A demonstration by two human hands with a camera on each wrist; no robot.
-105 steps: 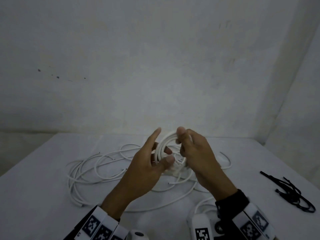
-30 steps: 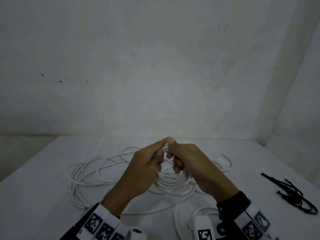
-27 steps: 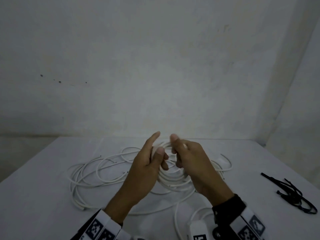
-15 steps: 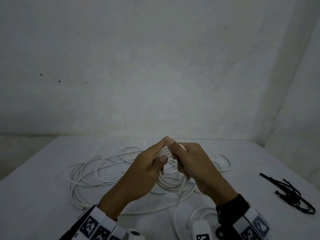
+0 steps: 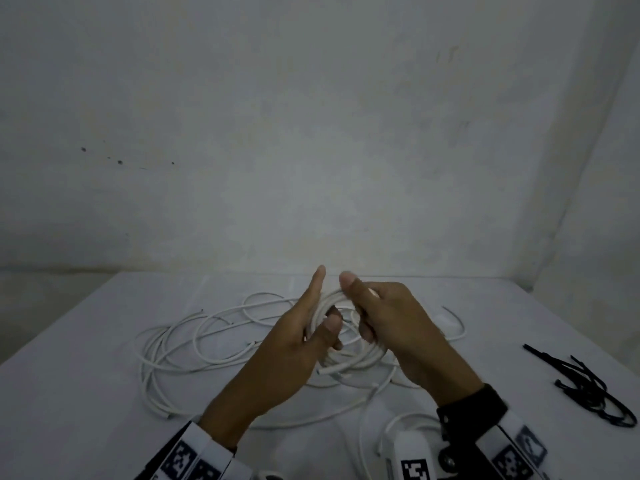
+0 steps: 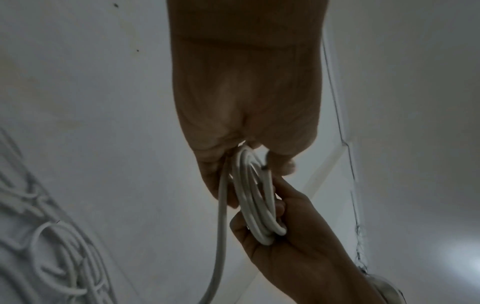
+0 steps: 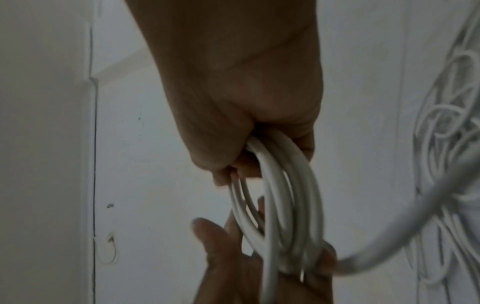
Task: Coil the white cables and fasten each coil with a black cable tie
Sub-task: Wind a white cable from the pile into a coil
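Holding a small white cable coil point(image 5: 349, 355) between both hands above the desk point(image 5: 86, 393), the person is mid-winding. The right hand point(image 5: 391, 327) has its fingers curled round the far side of the coil; the left hand point(image 5: 298, 344) pinches the near side with the thumb, its index finger raised straight.

Risks, as judged:
- A cut cable end point(image 5: 320, 371) juts free under the left hand; if the grip eases, the turns could spring open.
- The trailing cable length point(image 6: 221, 236) runs down to the loose cable tangle point(image 5: 207, 337) on the desk. Pulling more in may drag or snag those loops.
- Fetching a tie needs one hand released, which is when the coil is most likely to unwind.

Room:
- The black cable ties point(image 5: 588, 386) lie well apart to the right, near the desk's right edge; a careless reach could push them off.
- The wall point(image 5: 311, 133) stands behind the desk, with bare surface in between.
- The front left of the desk is unoccupied.
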